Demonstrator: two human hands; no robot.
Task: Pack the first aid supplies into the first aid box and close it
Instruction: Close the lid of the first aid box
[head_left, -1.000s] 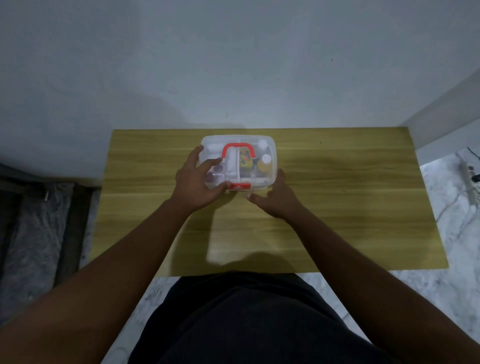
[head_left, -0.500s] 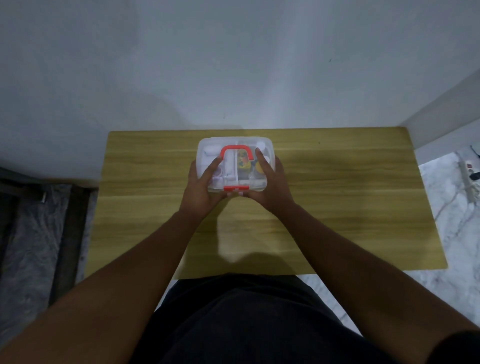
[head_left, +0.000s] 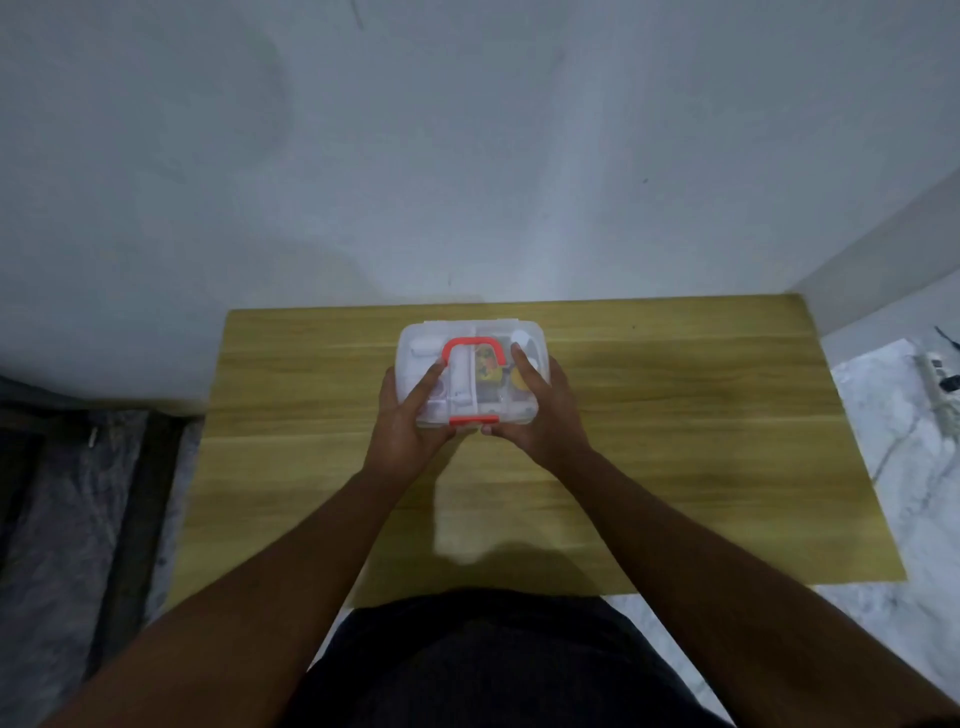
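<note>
A clear plastic first aid box (head_left: 470, 338) with a red handle (head_left: 471, 343) and a red front latch (head_left: 474, 420) sits on the wooden table (head_left: 675, 415), its lid down. White and yellow supplies show through the lid. My left hand (head_left: 410, 421) holds the box's front left corner, fingers on the lid. My right hand (head_left: 540, 410) holds the front right corner, fingers lying on the lid. Both thumbs meet under the latch.
The table stands against a white wall (head_left: 467, 156). A power strip with a cable (head_left: 940, 374) lies on the marble floor at the right. Dark flooring lies to the left of the table.
My right hand moved from the table up onto the lid's right side. Both hands now clasp the box, which has shifted slightly toward the far edge.
</note>
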